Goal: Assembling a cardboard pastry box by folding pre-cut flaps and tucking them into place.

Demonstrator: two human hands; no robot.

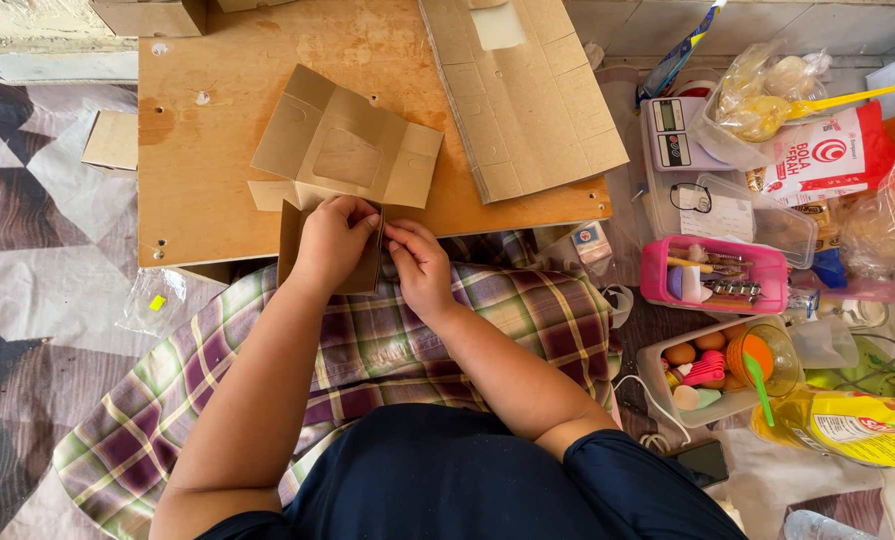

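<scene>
Brown card, thin and light: I see my left hand (333, 240) and right hand (414, 256) pinching the unfolded cardboard box blank (339, 150) (creases easily) by its near flap at the wooden board's (197, 160) near edge.

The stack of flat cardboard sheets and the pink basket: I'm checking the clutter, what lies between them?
In the head view, between the stack of flat cardboard sheets and the pink basket lie a small kitchen scale and a clear lidded container.
</scene>
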